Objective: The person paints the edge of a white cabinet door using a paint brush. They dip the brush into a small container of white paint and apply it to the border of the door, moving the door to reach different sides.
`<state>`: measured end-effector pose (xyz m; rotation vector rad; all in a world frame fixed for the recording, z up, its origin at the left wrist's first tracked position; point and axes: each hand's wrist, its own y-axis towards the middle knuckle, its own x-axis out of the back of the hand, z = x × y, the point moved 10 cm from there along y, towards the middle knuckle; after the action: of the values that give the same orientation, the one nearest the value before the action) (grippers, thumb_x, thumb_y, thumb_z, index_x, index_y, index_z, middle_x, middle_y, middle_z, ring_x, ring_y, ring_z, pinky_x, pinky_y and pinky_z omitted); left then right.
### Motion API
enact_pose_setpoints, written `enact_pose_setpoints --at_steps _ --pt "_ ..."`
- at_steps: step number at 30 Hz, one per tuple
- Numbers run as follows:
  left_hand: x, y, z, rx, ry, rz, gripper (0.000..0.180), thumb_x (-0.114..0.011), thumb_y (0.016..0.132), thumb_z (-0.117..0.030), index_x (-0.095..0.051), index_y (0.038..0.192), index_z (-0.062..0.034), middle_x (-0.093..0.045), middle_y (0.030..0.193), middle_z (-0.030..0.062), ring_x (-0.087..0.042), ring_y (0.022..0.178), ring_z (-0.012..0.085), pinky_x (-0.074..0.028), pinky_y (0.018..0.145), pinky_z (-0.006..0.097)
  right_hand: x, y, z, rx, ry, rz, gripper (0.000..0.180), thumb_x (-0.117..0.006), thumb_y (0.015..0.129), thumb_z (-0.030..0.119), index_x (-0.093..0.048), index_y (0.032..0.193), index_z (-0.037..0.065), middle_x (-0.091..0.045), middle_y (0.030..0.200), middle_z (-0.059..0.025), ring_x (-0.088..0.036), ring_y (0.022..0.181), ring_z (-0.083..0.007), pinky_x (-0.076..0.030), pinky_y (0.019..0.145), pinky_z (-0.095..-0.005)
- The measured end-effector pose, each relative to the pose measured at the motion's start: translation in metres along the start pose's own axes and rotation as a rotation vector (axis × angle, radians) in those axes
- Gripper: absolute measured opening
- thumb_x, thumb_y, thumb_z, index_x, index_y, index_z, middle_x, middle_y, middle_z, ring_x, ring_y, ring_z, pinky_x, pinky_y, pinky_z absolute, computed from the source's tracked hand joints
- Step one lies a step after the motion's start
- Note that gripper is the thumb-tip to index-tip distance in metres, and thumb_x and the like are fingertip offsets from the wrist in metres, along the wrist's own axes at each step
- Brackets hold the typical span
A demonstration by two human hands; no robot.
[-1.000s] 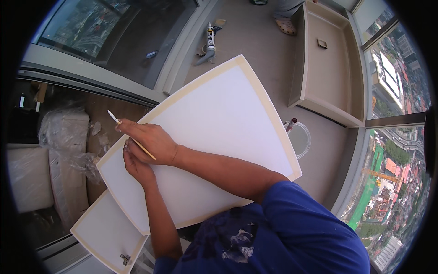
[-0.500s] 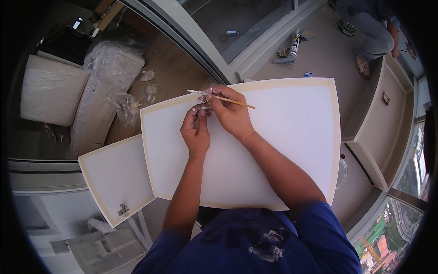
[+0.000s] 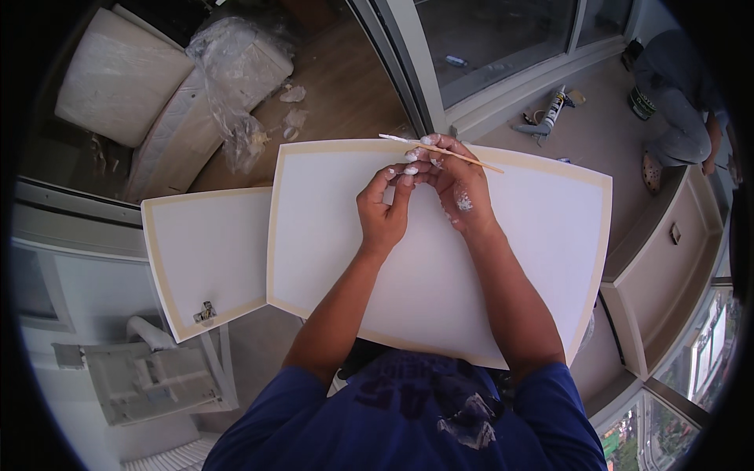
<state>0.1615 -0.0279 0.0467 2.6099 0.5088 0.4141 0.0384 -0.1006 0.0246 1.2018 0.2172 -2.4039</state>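
In my right hand [image 3: 469, 200] is a thin paintbrush [image 3: 490, 167] with a pale wooden handle and a whitened tip pointing left. This hand is turned palm up, and a white smear marks its heel. My left hand [image 3: 382, 213] meets it at the fingertips, its thumb and forefinger pinched together. White residue coats the fingertips of both hands; whether a small piece lies between them I cannot make out. Below them lies a large white panel [image 3: 542, 235] with a beige border along its edges.
A smaller bordered panel [image 3: 212, 251] with a metal hinge [image 3: 205, 312] is at the left. Beyond the large panel lie a sealant tube [image 3: 554, 106] and a dark tub [image 3: 641, 103], near a crouching person [image 3: 682, 118]. Plastic-wrapped cushions [image 3: 122, 74] and an open-fronted cabinet [image 3: 667, 267] flank the space.
My right hand has rolled over, showing its palm, with the brush still in its fingers. My left hand stays against it. The whole view has shifted, so the panels sit differently in it.
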Motion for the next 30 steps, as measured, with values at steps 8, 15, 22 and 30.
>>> enact_pose_setpoints --at_steps 8,15,22,30 --pt "0.009 -0.004 -0.004 -0.107 -0.034 -0.109 0.017 -0.071 0.101 -0.007 -0.069 0.115 0.0029 -0.074 0.104 0.0093 -0.071 0.089 0.0165 -0.057 0.081 0.03 -0.004 0.001 0.0 -0.029 0.043 0.01 0.03 -0.055 0.102 0.014 -0.058 0.129 0.001 -0.073 0.114 -0.0178 -0.076 0.098 -0.029 -0.058 0.086 -0.0403" --pt "0.007 -0.003 -0.024 -0.245 0.087 -0.084 0.023 -0.073 0.098 -0.001 -0.068 0.121 0.0014 -0.071 0.109 0.0106 -0.07 0.087 0.0167 -0.057 0.077 0.03 0.002 0.002 0.0 0.04 -0.05 0.013 0.034 -0.051 0.104 0.015 -0.057 0.133 -0.001 -0.07 0.122 -0.0201 -0.076 0.098 -0.0294 -0.058 0.093 -0.0423" --pt "0.019 -0.005 -0.021 -0.178 0.019 -0.169 0.011 -0.071 0.101 -0.008 -0.07 0.101 0.0031 -0.073 0.095 0.0122 -0.072 0.083 0.0205 -0.058 0.075 0.032 0.005 0.002 -0.002 0.09 -0.244 0.004 0.036 -0.048 0.106 0.013 -0.054 0.138 0.001 -0.071 0.125 -0.0218 -0.076 0.097 -0.0281 -0.056 0.093 -0.0409" --pt "0.017 -0.002 -0.008 0.014 -0.016 -0.122 0.014 -0.071 0.1 -0.012 -0.07 0.1 0.0021 -0.075 0.096 0.0145 -0.075 0.082 0.0258 -0.058 0.074 0.036 0.012 0.004 0.001 0.207 -0.473 0.047 0.037 -0.047 0.109 0.015 -0.049 0.142 -0.003 -0.068 0.133 -0.0236 -0.075 0.105 -0.0315 -0.057 0.098 -0.0444"
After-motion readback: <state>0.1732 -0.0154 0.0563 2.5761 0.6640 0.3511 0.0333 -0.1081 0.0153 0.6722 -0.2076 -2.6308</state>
